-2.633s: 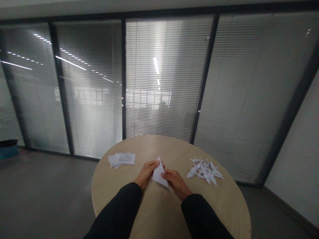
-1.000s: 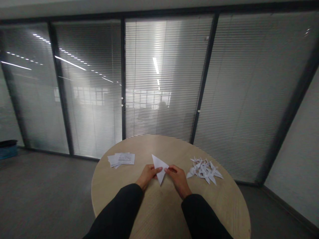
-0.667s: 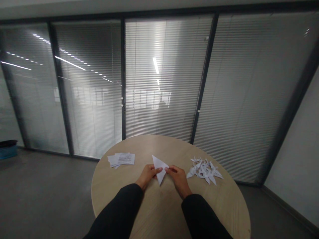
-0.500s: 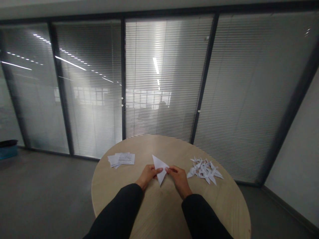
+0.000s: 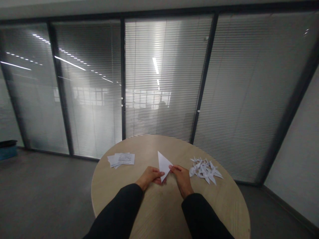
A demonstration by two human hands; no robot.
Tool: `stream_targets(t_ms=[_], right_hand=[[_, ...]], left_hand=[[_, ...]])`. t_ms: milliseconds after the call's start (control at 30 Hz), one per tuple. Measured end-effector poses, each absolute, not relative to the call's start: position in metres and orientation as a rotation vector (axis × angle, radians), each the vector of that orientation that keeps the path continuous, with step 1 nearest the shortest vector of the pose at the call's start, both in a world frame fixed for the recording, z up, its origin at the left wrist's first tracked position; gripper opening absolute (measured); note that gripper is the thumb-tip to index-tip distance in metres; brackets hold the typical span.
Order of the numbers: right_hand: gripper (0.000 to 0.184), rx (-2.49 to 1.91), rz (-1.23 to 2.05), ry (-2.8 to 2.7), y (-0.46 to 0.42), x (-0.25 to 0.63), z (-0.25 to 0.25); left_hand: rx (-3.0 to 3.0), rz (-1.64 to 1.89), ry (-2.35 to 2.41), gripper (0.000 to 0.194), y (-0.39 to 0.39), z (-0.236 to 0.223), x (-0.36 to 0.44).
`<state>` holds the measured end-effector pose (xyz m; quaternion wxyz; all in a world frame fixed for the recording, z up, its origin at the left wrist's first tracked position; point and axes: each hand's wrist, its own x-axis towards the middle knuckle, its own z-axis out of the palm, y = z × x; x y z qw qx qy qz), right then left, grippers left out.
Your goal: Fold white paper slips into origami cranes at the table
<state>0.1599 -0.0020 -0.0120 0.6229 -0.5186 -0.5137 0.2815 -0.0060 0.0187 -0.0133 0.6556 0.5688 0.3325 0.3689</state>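
Your left hand (image 5: pixel 152 175) pinches the folded paper (image 5: pixel 164 165) near its lower point — your right hand (image 5: pixel 179 176) grips its right corner.

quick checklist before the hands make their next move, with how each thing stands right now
1. Left hand has a grip on the folded paper near its lower tip: ok
2. Right hand has a grip on the paper's right-hand corner: ok
3. Printed sheets at the left of the table lie apart from both hands: ok
4. Right hand is clear of the heap of white paper shapes: cannot tell, they meet in this view
5. Paper's layers line up and its creases are sharp: cannot tell, too small to see
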Motion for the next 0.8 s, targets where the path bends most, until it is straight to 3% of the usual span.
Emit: stream_targets(t_ms=[800], right_hand=[[0.035, -1.188, 0.629, -1.107, 0.002, 0.166, -0.018]], left_hand=[[1.312, 0.676, 0.671, 0.030, 0.019, -0.021, -0.009]])
